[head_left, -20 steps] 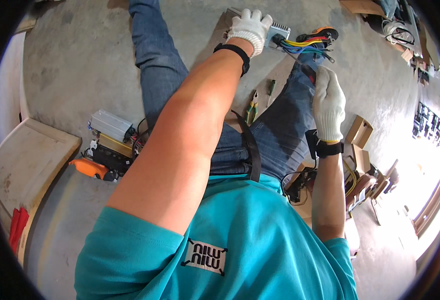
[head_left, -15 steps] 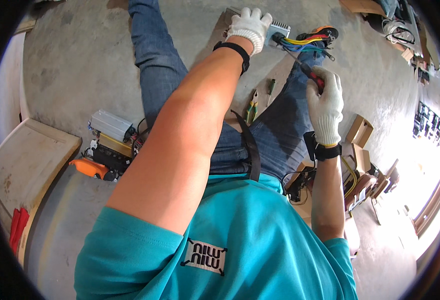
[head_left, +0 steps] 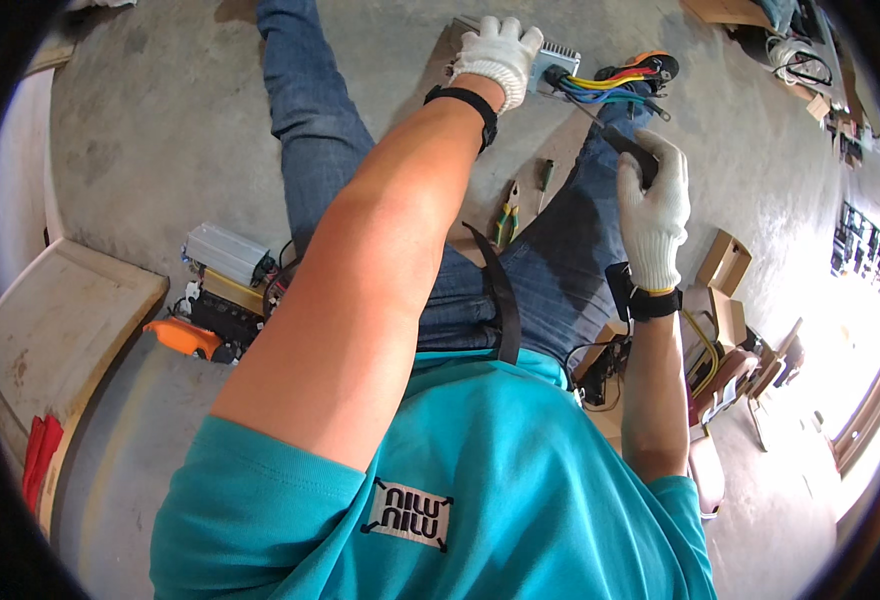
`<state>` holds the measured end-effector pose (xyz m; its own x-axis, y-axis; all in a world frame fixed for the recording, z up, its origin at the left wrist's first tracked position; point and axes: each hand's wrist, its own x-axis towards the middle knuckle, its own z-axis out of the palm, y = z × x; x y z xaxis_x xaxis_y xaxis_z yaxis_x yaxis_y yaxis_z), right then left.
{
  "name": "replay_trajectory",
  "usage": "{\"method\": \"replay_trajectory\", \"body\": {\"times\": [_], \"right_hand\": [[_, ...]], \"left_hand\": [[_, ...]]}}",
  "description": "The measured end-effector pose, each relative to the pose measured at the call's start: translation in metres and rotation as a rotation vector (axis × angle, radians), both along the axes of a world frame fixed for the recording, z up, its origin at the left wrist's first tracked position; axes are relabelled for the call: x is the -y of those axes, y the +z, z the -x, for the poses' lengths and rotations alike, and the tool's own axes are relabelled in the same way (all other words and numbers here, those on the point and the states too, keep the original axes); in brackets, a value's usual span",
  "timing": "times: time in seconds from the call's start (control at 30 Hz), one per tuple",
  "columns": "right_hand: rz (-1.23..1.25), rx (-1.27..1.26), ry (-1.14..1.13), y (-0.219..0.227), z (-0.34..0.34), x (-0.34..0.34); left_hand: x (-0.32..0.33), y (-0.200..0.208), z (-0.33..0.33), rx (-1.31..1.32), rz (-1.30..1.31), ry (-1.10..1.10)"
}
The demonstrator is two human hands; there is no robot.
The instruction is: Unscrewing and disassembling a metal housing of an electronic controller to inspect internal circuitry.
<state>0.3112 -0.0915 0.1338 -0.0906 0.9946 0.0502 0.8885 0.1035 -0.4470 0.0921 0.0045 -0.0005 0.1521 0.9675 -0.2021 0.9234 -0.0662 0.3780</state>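
Observation:
My left hand, in a white knit glove, grips the top of a silver finned metal box on the floor between my legs; its fingertips are partly hidden. Thick yellow, red, blue and green cables come out of the box's right end. In my gloved right hand is a screwdriver with a dark handle, its shaft slanting up-left toward the cable end of the box. Whether the tip touches anything is hard to make out. Pliers with green-yellow handles and a thin green-handled screwdriver lie nearer me.
Left of me are another silver box, an orange tool and a wooden board with a red item on it. An open cardboard box and a brown stool-like seat stand at the right.
The screwdriver's handle has turned in my right hand: its red part faced up before, and now only dark shows. My right fingers have shifted slightly. My left hand stays on the box.

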Motion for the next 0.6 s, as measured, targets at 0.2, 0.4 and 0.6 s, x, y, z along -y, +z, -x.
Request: {"method": "replay_trajectory", "body": {"times": [0.2, 0.4, 0.6], "right_hand": [[0.095, -0.021, -0.231, 0.006, 0.014, -0.002], [0.035, -0.04, 0.006, 0.01, 0.001, -0.01], [-0.01, -0.028, -0.054, -0.002, 0.008, 0.0]], "left_hand": [[0.002, 0.004, 0.0, 0.026, 0.052, -0.005], [0.001, 0.004, 0.001, 0.034, 0.038, -0.004], [-0.001, 0.003, 0.002, 0.038, 0.024, -0.002]]}}
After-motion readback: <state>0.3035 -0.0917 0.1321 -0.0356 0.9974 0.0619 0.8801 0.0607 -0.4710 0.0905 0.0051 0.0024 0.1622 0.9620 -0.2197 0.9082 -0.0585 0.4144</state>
